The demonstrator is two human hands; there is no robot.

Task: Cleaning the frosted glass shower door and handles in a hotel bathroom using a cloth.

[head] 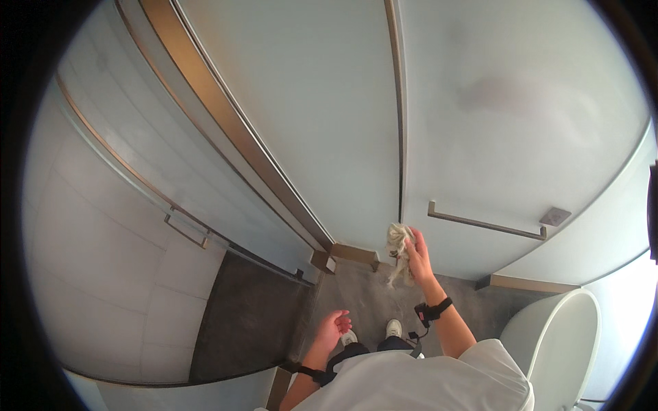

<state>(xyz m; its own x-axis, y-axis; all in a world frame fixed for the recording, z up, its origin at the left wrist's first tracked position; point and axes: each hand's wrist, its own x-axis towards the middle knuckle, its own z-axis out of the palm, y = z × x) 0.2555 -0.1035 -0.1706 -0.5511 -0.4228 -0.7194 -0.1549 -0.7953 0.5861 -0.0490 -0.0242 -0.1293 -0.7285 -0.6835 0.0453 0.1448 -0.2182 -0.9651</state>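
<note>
A crumpled off-white cloth [399, 240] is bunched in my right hand [420, 259]. It touches or lies very close to the lower part of the dark metal strip [399, 128] between two frosted glass panels. A loose end of the cloth hangs below my fingers. My left hand [335, 329] hangs low above my shoe, its fingers loosely bent and nothing in it. A long bar handle [488, 226] is fixed to the frosted door panel [462, 154] on the right, beyond my right hand.
A white oval tub or basin [565, 349] stands at the lower right. To the left, a glass door with a small handle [185, 232] borders a tiled wall and a dark floor patch [247, 318]. Brown base trim [354, 255] runs under the panels, over grey flooring [349, 287].
</note>
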